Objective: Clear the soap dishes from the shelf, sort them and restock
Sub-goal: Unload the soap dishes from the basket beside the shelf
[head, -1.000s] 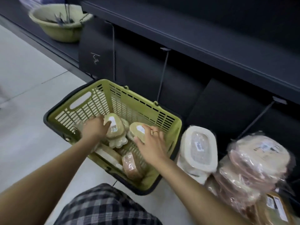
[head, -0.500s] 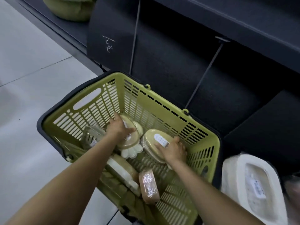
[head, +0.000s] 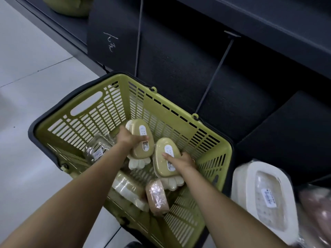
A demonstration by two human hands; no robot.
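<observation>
A green slatted shopping basket [head: 86, 113] stands on the floor against dark shelving. Inside it, my left hand [head: 128, 139] grips an olive oval soap dish [head: 143, 138] with a white label, lying over a cream scalloped dish [head: 138, 162]. My right hand [head: 180, 161] grips a second olive soap dish [head: 164, 154] beside it, above another cream scalloped piece [head: 172, 182]. Lower in the basket lie a wrapped pink soap dish [head: 156, 196], a cream and olive wrapped dish [head: 129, 191] and a clear-wrapped one [head: 97, 149] at the left.
A white rectangular soap dish [head: 250, 190] with a label stands on the floor right of the basket, with wrapped pink dishes [head: 317, 210] beyond it. Dark shelf panels [head: 179, 59] rise behind. A green bowl [head: 71, 6] sits on the low shelf at top left. Pale floor tiles [head: 26, 68] spread left.
The view has tilted down and closer to the basket. Both hands have closed round the two olive soap dishes, and the pair now sits side by side, slightly raised.
</observation>
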